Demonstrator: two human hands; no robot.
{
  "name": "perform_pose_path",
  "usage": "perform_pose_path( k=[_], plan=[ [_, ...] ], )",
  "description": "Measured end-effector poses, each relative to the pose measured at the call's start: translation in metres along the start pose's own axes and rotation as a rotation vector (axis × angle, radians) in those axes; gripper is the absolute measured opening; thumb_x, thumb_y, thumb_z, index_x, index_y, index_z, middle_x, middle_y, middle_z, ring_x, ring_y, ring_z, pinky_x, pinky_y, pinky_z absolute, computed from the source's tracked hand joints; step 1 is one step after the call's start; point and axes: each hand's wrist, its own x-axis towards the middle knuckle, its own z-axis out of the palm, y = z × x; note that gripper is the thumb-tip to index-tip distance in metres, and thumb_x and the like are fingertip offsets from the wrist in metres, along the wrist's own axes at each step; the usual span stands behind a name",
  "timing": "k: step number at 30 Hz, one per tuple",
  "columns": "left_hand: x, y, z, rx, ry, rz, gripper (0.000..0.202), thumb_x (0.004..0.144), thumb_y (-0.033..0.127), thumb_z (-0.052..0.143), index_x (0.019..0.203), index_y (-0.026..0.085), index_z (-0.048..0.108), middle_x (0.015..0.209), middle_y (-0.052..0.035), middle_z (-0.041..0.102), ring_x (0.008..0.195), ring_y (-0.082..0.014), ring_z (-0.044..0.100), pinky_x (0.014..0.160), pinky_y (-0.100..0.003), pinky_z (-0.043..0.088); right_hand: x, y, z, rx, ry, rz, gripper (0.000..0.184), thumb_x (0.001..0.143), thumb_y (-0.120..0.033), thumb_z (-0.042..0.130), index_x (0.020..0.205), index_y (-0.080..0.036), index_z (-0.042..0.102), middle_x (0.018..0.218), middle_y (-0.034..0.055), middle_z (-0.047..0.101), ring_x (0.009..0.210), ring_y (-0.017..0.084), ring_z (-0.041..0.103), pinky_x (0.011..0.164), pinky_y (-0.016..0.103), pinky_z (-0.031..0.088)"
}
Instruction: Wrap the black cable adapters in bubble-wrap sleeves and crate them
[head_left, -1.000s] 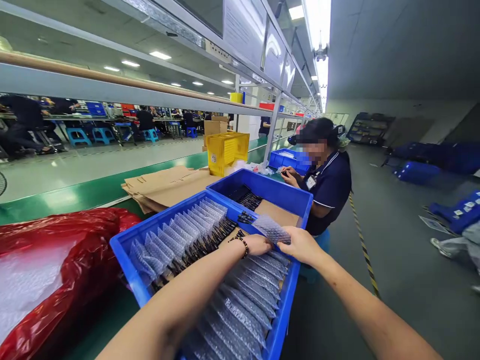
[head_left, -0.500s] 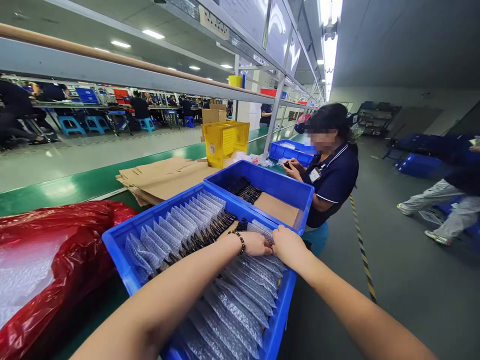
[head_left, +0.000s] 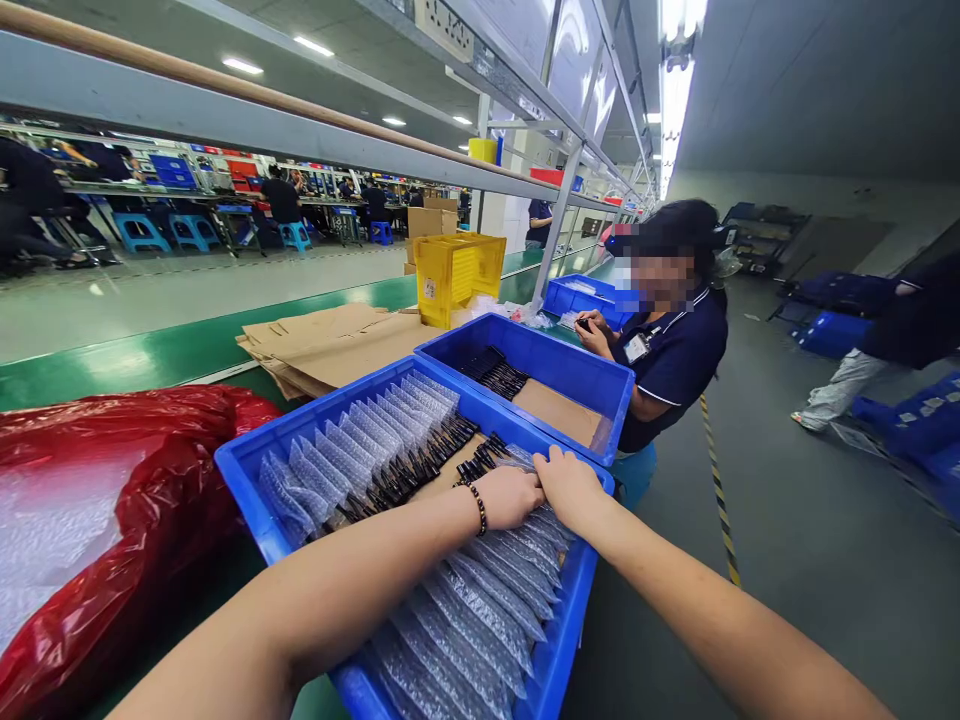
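Note:
Both my hands reach into the far right corner of a blue bin (head_left: 247,462) filled with rows of bubble-wrap sleeves (head_left: 480,610) holding black parts. My left hand (head_left: 511,496), with a bead bracelet at the wrist, is closed and rests on the sleeves. My right hand (head_left: 568,484) lies beside it, fingers pressed down on a bubble-wrapped piece (head_left: 517,457) at the end of the right row. A second row of sleeves (head_left: 352,455) fills the left side of the bin.
A second blue bin (head_left: 592,378) with black parts and cardboard sits just beyond. A red plastic bag (head_left: 142,500) of bubble wrap lies left, flat cardboard (head_left: 330,345) and a yellow crate (head_left: 457,270) behind. A seated co-worker (head_left: 667,340) works right; another person (head_left: 885,350) walks the aisle.
The bubble-wrapped piece I held up above the bin has come down into the right row; both hands now press on it at the bin's far corner. A person walked along the aisle.

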Motion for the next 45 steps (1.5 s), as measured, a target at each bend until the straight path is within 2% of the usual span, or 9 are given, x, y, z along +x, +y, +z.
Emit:
perform_pose_path(
  k=[5, 11, 14, 21, 25, 33, 39, 42, 45],
  plan=[
    [0.0, 0.002, -0.002, -0.005, 0.026, -0.01, 0.016, 0.078, 0.014, 0.047, 0.087, 0.014, 0.06, 0.096, -0.0106, 0.059, 0.066, -0.0172, 0.06, 0.058, -0.03, 0.048, 0.001, 0.017, -0.006, 0.123, -0.121, -0.122, 0.017, 0.079, -0.016, 0.049, 0.09, -0.013, 0.061, 0.094, 0.0124, 0.059, 0.087, 0.023, 0.059, 0.073, 0.03, 0.044],
    [0.0, 0.001, -0.001, -0.024, 0.025, -0.025, 0.014, 0.079, 0.013, 0.046, 0.086, 0.015, 0.058, 0.094, -0.008, 0.059, 0.066, -0.0161, 0.06, 0.056, -0.028, 0.046, -0.002, 0.011, -0.004, 0.03, -0.08, -0.051, 0.026, 0.082, -0.009, 0.039, 0.085, -0.011, 0.065, 0.093, 0.0152, 0.061, 0.093, 0.025, 0.058, 0.072, 0.03, 0.043],
    [0.0, 0.002, -0.001, -0.033, 0.02, -0.04, 0.013, 0.078, 0.014, 0.046, 0.085, 0.014, 0.058, 0.094, -0.0078, 0.058, 0.065, -0.0158, 0.06, 0.055, -0.027, 0.046, -0.001, 0.009, 0.003, 0.05, -0.133, -0.04, 0.027, 0.082, -0.008, 0.038, 0.086, -0.01, 0.064, 0.091, 0.0153, 0.063, 0.087, 0.024, 0.06, 0.07, 0.029, 0.043],
    [0.001, 0.001, -0.001, -0.047, 0.015, -0.066, 0.015, 0.079, 0.014, 0.045, 0.087, 0.015, 0.058, 0.096, -0.0082, 0.057, 0.065, -0.0151, 0.06, 0.058, -0.028, 0.047, 0.002, 0.031, 0.011, 0.112, -0.157, -0.094, 0.014, 0.079, -0.016, 0.051, 0.089, -0.013, 0.06, 0.092, 0.0104, 0.065, 0.089, 0.022, 0.061, 0.074, 0.028, 0.043],
    [0.002, 0.001, -0.001, -0.056, 0.008, -0.059, 0.016, 0.08, 0.015, 0.043, 0.086, 0.015, 0.058, 0.098, -0.0091, 0.056, 0.065, -0.0162, 0.06, 0.056, -0.03, 0.047, -0.001, 0.024, 0.007, 0.038, -0.155, -0.073, 0.02, 0.079, -0.008, 0.046, 0.095, -0.011, 0.058, 0.095, 0.013, 0.063, 0.089, 0.023, 0.062, 0.071, 0.028, 0.045],
    [0.003, 0.004, 0.003, -0.056, 0.016, -0.069, 0.015, 0.081, 0.016, 0.043, 0.085, 0.015, 0.058, 0.097, -0.0081, 0.055, 0.063, -0.0141, 0.057, 0.057, -0.028, 0.046, 0.005, 0.013, 0.006, 0.013, -0.198, 0.003, 0.02, 0.081, -0.009, 0.045, 0.092, -0.009, 0.061, 0.089, 0.0167, 0.067, 0.086, 0.023, 0.064, 0.069, 0.028, 0.046],
    [0.001, -0.004, -0.013, -0.022, 0.166, -0.152, 0.021, 0.08, 0.025, 0.047, 0.098, 0.015, 0.051, 0.1, -0.0104, 0.054, 0.085, -0.0217, 0.053, 0.07, -0.034, 0.044, -0.006, 0.029, -0.004, 0.012, -0.169, 0.014, 0.018, 0.078, -0.01, 0.047, 0.084, -0.013, 0.063, 0.087, 0.0119, 0.067, 0.085, 0.023, 0.064, 0.07, 0.028, 0.044],
    [0.0, -0.011, -0.017, 0.005, 0.214, -0.178, 0.023, 0.072, 0.027, 0.057, 0.091, 0.015, 0.054, 0.093, -0.0103, 0.057, 0.092, -0.0259, 0.049, 0.075, -0.038, 0.041, -0.012, 0.031, -0.007, 0.016, -0.147, 0.011, 0.019, 0.079, -0.01, 0.044, 0.083, -0.014, 0.063, 0.087, 0.0107, 0.066, 0.086, 0.021, 0.063, 0.071, 0.026, 0.043],
    [0.0, -0.016, -0.012, -0.032, 0.2, -0.223, 0.026, 0.076, 0.038, 0.053, 0.085, 0.014, 0.058, 0.087, -0.0105, 0.061, 0.091, -0.0268, 0.05, 0.077, -0.04, 0.039, -0.014, 0.026, -0.007, 0.003, -0.154, 0.025, 0.019, 0.078, -0.01, 0.046, 0.089, -0.013, 0.061, 0.088, 0.0109, 0.066, 0.086, 0.022, 0.063, 0.07, 0.026, 0.043]
  ],
)
